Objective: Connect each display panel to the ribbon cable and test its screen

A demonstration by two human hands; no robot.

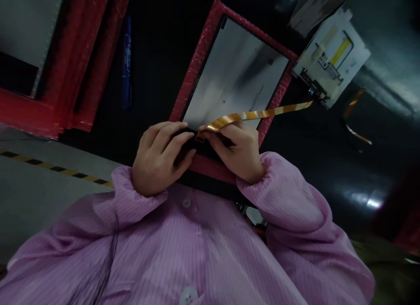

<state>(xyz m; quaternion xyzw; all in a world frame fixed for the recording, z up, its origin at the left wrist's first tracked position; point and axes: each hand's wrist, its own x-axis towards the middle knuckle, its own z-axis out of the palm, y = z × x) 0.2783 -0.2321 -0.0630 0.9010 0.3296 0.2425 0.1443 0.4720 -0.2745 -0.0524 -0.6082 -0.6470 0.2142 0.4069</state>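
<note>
An orange ribbon cable (pixel 254 115) runs from a white circuit-board fixture (pixel 348 55) to the near edge of a display panel (pixel 232 73). My right hand (pixel 241 147) pinches the cable close to its near end, thumb and fingertips together. My left hand (pixel 160 158) rests at the panel's near left edge, fingers bent and slightly apart, fingertips beside the cable end. Nothing shows in that hand. The panel lies grey back up on a red bubble-wrap sheet (pixel 190 88). Whether the cable end is joined to the panel cannot be made out.
Red bubble-wrap sheets (pixel 82 77) with another panel (pixel 26 38) on top lie at the left. A blue marker pen (pixel 127 62) sits between them and the work. Right of the fixture is a loose orange ribbon strip (pixel 354 104) on the black table (pixel 315 152).
</note>
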